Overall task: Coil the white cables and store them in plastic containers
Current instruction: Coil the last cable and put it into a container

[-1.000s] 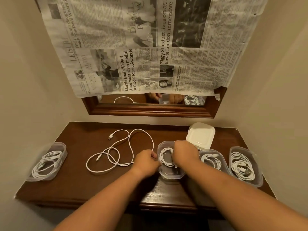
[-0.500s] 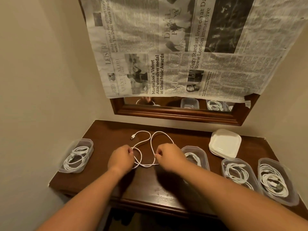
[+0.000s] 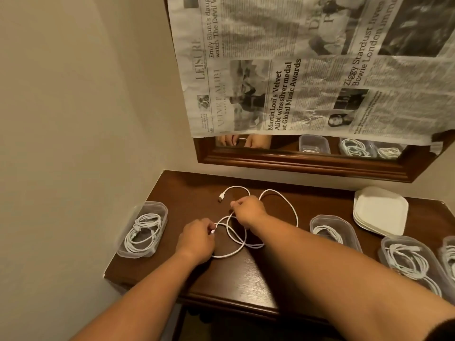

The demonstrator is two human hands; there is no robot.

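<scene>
- White cable (image 3: 297, 219) lies in loose loops on the brown worktop (image 3: 187, 190), its plug (image 3: 220, 198) towards the back wall.
- Left hand (image 3: 197, 238): grip closed, pinching the cable's near end.
- Right hand (image 3: 248, 210): grip closed on the cable, just beside the plug.
- Left container (image 3: 152, 205) and right container (image 3: 332, 219) each hold a coiled cable; white lids (image 3: 380, 210) are stacked behind the right one.
</scene>
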